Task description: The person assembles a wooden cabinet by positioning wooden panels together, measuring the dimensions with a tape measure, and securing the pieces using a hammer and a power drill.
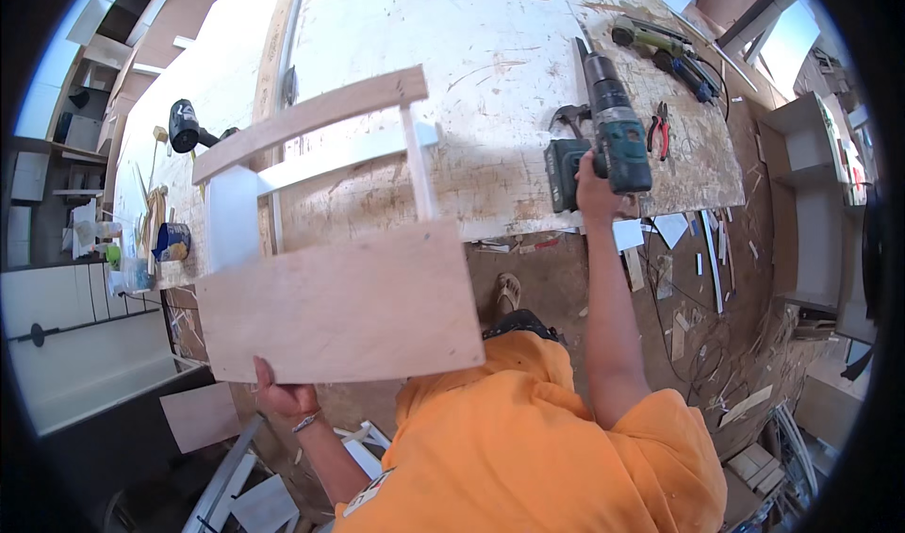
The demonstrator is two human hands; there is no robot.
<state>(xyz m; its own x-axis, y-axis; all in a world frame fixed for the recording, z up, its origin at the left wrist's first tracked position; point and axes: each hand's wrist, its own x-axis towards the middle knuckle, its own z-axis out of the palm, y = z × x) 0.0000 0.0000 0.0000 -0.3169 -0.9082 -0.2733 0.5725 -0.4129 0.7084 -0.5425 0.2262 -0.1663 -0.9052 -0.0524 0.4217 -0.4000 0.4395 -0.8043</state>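
Observation:
A wooden box frame (344, 302) tilts over the near edge of the workbench, with a plywood panel on its near side and a plywood rail (316, 123) on its far side. My left hand (286, 398) grips the panel's lower edge, thumb against its face, the other fingers partly hidden. Over at the right of the bench, my right hand (594, 192) is closed around the handle of a dark green cordless drill (617, 132). Its long bit points away from me. A hammer (570, 115) lies beside the drill, partly covered by it.
Red-handled pliers (658, 132) and a green power tool (665, 52) lie right of the drill on the white, scuffed workbench (424, 33). A black drill (186, 128) and blue tub (172, 241) are at the left. Wood offcuts (712, 260) and a cable litter the floor.

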